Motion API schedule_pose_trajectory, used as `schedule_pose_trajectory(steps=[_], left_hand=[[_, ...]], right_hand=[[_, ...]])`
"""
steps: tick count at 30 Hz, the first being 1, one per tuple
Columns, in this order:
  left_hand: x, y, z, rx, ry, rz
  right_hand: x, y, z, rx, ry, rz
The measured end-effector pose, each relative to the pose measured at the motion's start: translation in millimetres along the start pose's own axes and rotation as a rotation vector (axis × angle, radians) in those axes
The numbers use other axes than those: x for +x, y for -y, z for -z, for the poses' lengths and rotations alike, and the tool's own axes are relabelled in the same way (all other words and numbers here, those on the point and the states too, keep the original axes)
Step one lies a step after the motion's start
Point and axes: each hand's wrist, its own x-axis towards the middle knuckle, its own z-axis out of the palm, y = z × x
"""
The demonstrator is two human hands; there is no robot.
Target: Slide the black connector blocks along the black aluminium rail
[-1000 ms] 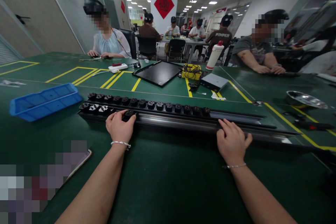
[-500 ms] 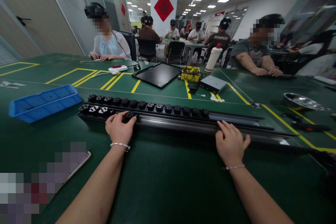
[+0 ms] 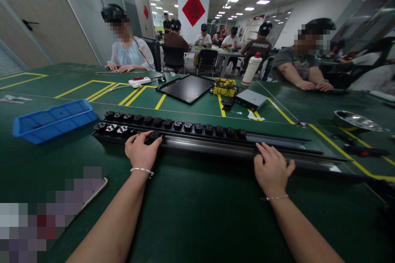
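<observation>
A long black metal rail (image 3: 210,146) lies across the table in front of me, with black socket modules (image 3: 122,130) seated at its left end. My left hand (image 3: 142,150) is closed around one black socket module (image 3: 155,134) in the rail's channel, thumb and fingers on its two sides. My right hand (image 3: 273,170) grips the rail's near edge farther right, fingertips on its top; its underside is hidden. Behind it lies a second black rail (image 3: 274,139), its left part filled with a row of several socket modules (image 3: 188,126).
A blue plastic bin (image 3: 55,119) sits at left. Farther back are a black panel (image 3: 187,88), a yellow box of cables (image 3: 225,86), a grey box (image 3: 251,100) and a white bottle (image 3: 251,70). A metal bowl (image 3: 354,121) and a black tool (image 3: 367,151) lie at right. Co-workers sit beyond.
Both hands keep their places on the rail and the module. The whole view has shifted very slightly; a standing person in the far background shows more clearly.
</observation>
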Motion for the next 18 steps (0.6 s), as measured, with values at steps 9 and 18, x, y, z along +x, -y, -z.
schedule_pose_trajectory(steps=[9, 18], left_hand=[[-1.5, -3.3, 0.8, 0.043, 0.012, 0.001], [-7.6, -6.2, 0.3, 0.111, 0.024, -0.095]], right_hand=[[0.0, -1.0, -0.8, 0.011, 0.015, -0.001], [-0.3, -1.4, -2.0, 0.013, -0.015, 0.007]])
